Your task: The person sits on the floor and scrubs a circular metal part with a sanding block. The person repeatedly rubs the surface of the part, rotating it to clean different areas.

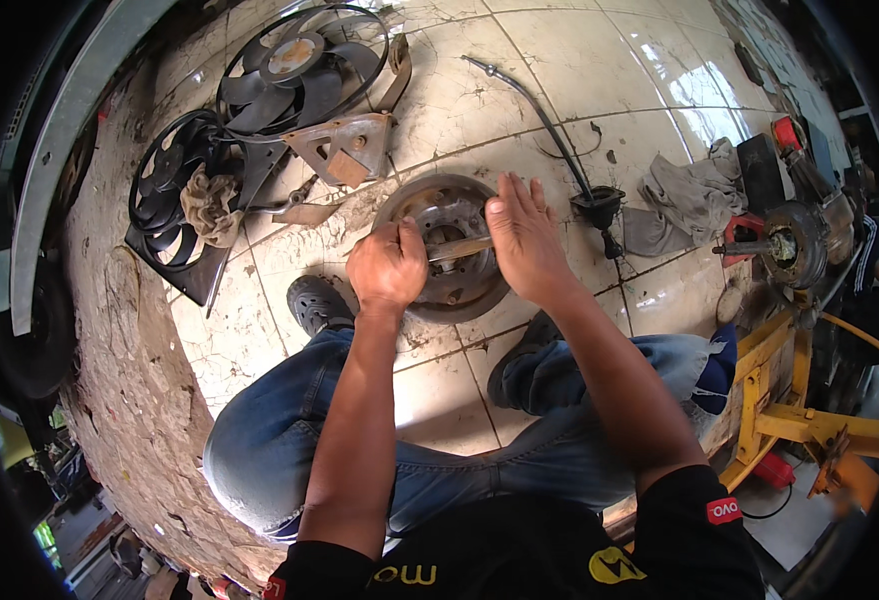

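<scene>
A round, rusty brake drum (464,298) lies on the tiled floor between my feet, its hollow side up. Across its middle runs a narrow, light-brown flat bar (462,247), whose exact kind I cannot make out. My left hand (388,265) is closed in a fist round the bar's left end, thumb on top. At the drum's right rim, my right hand (525,238) has its fingers stretched out and its palm side against the bar's right end. That contact is partly hidden under the hand.
Two black radiator fans (299,85) (164,180) lie at the far left with a crumpled rag (211,205). A gear lever with a black boot (596,205) and a grey cloth (694,195) lie to the right. A yellow metal stand (759,400) stands at the near right.
</scene>
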Tool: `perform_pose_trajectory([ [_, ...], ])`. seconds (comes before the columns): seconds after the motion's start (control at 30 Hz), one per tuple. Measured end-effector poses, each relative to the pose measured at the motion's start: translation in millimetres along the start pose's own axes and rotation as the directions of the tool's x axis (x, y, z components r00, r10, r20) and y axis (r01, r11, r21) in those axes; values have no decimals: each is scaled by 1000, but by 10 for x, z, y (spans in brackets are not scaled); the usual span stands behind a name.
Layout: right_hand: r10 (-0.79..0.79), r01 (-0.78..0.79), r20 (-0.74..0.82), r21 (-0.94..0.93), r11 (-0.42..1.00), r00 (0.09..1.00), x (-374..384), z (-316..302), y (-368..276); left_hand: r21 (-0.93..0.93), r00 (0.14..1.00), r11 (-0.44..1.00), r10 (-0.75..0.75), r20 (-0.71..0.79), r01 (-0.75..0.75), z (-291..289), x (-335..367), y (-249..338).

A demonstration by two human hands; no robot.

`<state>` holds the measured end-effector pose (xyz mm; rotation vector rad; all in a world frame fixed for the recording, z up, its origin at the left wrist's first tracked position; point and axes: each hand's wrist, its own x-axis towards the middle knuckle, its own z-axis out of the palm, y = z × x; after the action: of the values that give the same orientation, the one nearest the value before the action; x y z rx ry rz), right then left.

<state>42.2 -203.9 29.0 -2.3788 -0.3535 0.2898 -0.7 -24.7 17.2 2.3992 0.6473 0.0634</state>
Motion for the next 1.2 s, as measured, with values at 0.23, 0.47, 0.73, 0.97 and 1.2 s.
perform_pose_trajectory([
  [0.23, -261, 250, -40, -176, 952, 964, -150, 100, -75, 37, 1000, 999, -26, 17, 26, -39, 12, 85],
  [0.47, -110, 106, -39, -107, 989, 993, -97, 94, -9, 36, 997, 996, -76, -4, 76, -43, -13, 134],
  [0.73, 104, -104, 3, 81, 991, 995, 89, 8, 183, 10, 994, 994, -112, 0, 112, -41, 8, 151],
  [0.97, 78, -77, -2, 149, 986, 997, 98, -11, 278, 7, 996, 996, -88, -13, 88, -23, 7, 141],
  [1.2, -123, 122, -52, -18, 992, 991, -15, 39, 119, 29, 994, 994, -106, 7, 106, -35, 39, 151],
])
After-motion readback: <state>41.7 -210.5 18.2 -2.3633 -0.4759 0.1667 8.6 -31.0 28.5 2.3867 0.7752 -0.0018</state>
